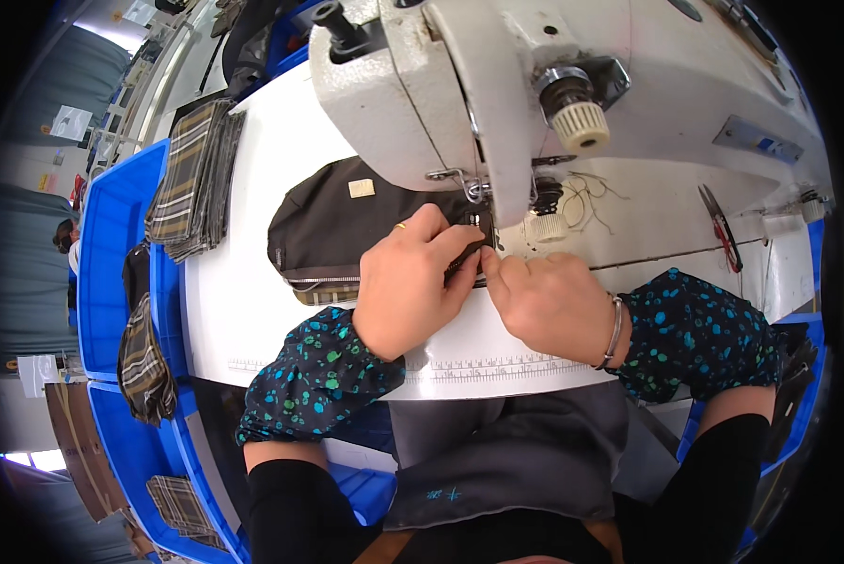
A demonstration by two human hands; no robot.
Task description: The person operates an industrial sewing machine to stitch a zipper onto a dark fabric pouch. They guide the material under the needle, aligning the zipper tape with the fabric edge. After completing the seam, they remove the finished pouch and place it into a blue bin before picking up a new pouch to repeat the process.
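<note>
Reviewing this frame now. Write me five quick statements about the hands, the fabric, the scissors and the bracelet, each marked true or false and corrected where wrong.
1. The left hand rests on the dark fabric piece. True.
2. The scissors lie to the left of both hands. False: they lie to the right of them, on the white table.
3. A stack of plaid fabric sits left of the dark fabric piece. True.
4. The bracelet is on the left wrist. False: it is on the right.
5. The dark fabric piece bears a small pale patch. True.

Two hands [405, 287] [561, 305], two oversleeves [320, 376] [699, 334], one bracelet [615, 334]
</note>
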